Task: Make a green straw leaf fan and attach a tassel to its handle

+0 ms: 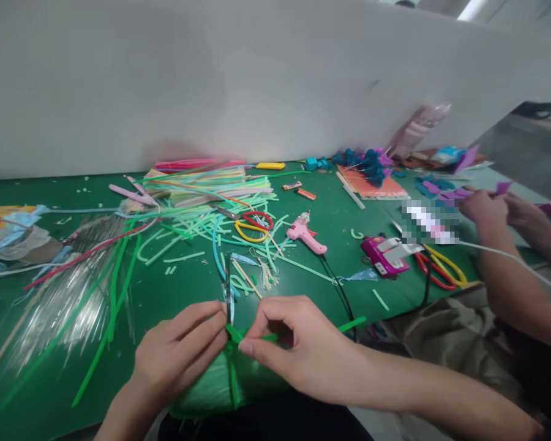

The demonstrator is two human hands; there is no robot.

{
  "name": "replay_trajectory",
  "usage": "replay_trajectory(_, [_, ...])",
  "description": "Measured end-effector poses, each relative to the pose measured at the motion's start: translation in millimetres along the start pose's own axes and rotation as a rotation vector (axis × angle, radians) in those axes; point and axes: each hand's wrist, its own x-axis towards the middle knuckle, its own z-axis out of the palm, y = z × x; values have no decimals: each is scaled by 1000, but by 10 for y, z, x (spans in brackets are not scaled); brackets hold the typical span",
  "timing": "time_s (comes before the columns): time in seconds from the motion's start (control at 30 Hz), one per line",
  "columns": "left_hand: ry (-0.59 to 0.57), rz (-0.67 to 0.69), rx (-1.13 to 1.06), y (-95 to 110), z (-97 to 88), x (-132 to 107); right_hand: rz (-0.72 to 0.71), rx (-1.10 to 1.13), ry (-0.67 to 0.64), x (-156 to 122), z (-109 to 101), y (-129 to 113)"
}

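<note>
Green strip (235, 333) at the table's near edge (85, 422)
Right hand (298, 343) pinches it; left hand (183, 346) curls alongside, hold unclear. Beyond, bare table (335, 211) lies right of the pink glue gun (305, 233); a wall (257, 92) closes the far edge.

1. Looks like a craft workshop
2. See green worktable (321, 191) littered with cut strips (197, 212) and bundled colored stems (202, 182)
3. Note pink glue gun (305, 233), red-and-yellow scissors (239, 218)
4. Spot co-worker's hand (485, 207) at same table
</note>
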Motion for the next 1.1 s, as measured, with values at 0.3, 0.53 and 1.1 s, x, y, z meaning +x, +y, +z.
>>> replay_trajectory(0.3, [-20, -400, -426, 21, 117, -87, -479, -477, 144, -147, 342, 267])
replay_trajectory(0.53, [-23, -556, -490, 35, 124, -199, -584, -674, 217, -68, 311, 339])
replay_trajectory(1.1, [-97, -686, -483, 172, 95, -82, -121, -333, -76, 90, -27, 90])
